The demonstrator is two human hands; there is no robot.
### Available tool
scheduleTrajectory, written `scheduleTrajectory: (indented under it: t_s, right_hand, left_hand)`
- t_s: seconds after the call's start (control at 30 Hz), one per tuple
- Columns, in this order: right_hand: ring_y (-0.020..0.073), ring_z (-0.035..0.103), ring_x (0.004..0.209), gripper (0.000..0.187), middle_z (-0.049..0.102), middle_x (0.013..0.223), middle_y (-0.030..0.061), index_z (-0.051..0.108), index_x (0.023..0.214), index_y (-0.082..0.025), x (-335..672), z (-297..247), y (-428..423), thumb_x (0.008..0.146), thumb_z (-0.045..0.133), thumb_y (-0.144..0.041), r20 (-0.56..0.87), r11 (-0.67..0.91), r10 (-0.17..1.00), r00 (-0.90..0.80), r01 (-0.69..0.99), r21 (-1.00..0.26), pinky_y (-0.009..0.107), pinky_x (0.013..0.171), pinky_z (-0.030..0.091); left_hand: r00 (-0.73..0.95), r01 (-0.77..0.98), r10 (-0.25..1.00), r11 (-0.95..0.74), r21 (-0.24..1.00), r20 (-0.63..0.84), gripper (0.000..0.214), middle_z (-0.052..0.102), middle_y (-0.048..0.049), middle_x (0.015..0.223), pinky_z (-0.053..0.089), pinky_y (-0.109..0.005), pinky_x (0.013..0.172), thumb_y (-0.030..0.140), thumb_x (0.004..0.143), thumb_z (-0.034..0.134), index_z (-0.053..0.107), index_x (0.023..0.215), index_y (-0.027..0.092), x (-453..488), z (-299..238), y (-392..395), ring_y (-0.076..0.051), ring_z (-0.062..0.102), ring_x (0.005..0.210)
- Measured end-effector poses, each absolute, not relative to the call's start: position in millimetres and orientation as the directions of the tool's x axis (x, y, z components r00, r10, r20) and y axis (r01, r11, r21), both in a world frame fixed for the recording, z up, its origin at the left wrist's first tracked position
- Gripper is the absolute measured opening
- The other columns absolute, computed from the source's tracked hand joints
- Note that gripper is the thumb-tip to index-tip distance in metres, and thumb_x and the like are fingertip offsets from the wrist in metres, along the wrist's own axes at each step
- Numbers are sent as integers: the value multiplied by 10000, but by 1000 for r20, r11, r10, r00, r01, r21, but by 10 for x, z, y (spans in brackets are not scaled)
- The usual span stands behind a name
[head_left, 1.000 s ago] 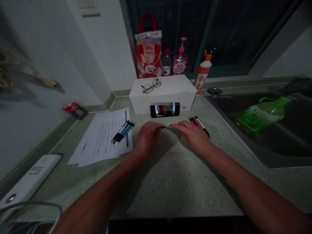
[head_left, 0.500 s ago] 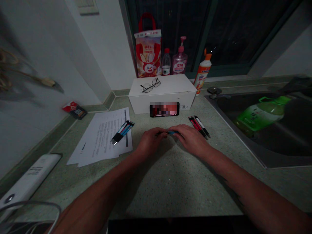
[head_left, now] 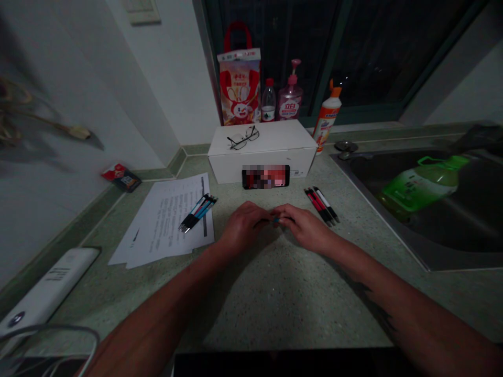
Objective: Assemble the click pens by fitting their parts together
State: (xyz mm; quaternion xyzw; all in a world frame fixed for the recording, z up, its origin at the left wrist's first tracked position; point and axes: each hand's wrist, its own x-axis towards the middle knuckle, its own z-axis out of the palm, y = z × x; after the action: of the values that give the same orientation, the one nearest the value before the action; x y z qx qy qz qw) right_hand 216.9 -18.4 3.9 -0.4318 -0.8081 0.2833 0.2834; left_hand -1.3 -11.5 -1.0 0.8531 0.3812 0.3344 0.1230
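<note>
My left hand and my right hand meet over the middle of the counter, fingertips nearly touching. Both are closed around a blue pen, of which only a short blue bit shows between the fingers; the rest is hidden. Left of my hands, several pens with blue, white and red barrels lie in a bunch on printed sheets of paper. To the right, a few red and white pens lie side by side on the counter.
A phone leans against a white box with eyeglasses on top. Behind stand a bag and several bottles. At right, a sink holds a green jug. A white power strip lies left.
The fingers of both hands have shifted around the pen, and less of it shows now. My right hand sits slightly lower and its fingers are more curled. The other pens have stayed put.
</note>
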Motion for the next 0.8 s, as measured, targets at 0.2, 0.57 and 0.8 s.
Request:
scheduleTrajectory:
  t_s: [0.2,0.57,0.8]
  right_hand:
    - [196,715,811,265,766,891,53,629,1184,-201,2189,37,-170,989,452,-173,194,460,852,-487,517,-722,340,757,545]
    - [249,723,972,163,776,1050,70,691,1100,-239,2187,26,-172,953,637,-283,216,476,874,-436,671,-568,370,831,525]
    - [237,725,924,212,782,1002,60,727,1063,-235,2178,54,-167,1011,530,-291,191,471,874,-447,681,-560,353,794,527]
  left_hand:
    - [541,563,732,-681,469,414,166,786,-31,950,546,-366,839,228,917,675,762,1055,255,-7,-69,-112,-201,700,904]
    - [375,600,826,-563,568,422,131,766,-44,897,570,-397,796,229,915,647,769,959,245,9,-43,-135,-221,700,855]
    - [348,562,819,-572,597,457,130,762,-42,946,574,-389,848,213,876,709,740,998,245,5,-46,-142,-215,705,920]
